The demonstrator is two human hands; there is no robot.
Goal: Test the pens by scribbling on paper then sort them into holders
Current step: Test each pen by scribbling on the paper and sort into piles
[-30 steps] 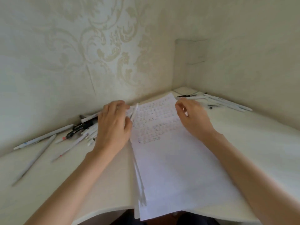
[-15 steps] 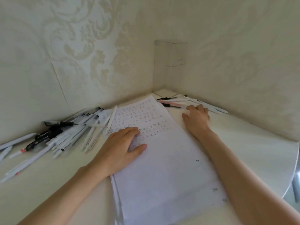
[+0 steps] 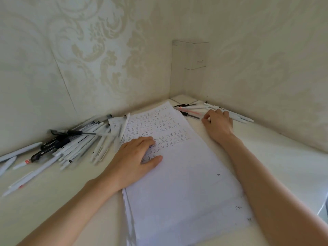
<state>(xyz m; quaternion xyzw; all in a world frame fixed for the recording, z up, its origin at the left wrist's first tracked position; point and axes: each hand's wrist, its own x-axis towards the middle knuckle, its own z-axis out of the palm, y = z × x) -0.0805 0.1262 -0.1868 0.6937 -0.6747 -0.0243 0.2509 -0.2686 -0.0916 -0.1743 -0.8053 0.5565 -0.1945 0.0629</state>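
While the left hand (image 3: 136, 157) lies palm down on a stack of white paper (image 3: 186, 192), its fingers straight and close together and its thumb spread toward three o'clock, it holds nothing. Its fingertips cover part of the rows of small handwritten marks that fill the sheet's far half. The right hand (image 3: 219, 126) is stretched out to one o'clock, back upward, just off the paper's right edge. Its bent fingertips touch a small group of pens (image 3: 190, 111); whether they pinch one cannot be told. Those pens, black, pink and white, lie flat on the counter (image 3: 284, 166) near the far corner, and some run on beyond the hand toward two o'clock. At nine o'clock of the paper a large pile of pens (image 3: 79, 144), mostly white with a few black, lies loose against the wall (image 3: 88, 59). Pale patterned wallpaper covers both walls. In the corner at twelve o'clock stands a clear box (image 3: 190, 55).
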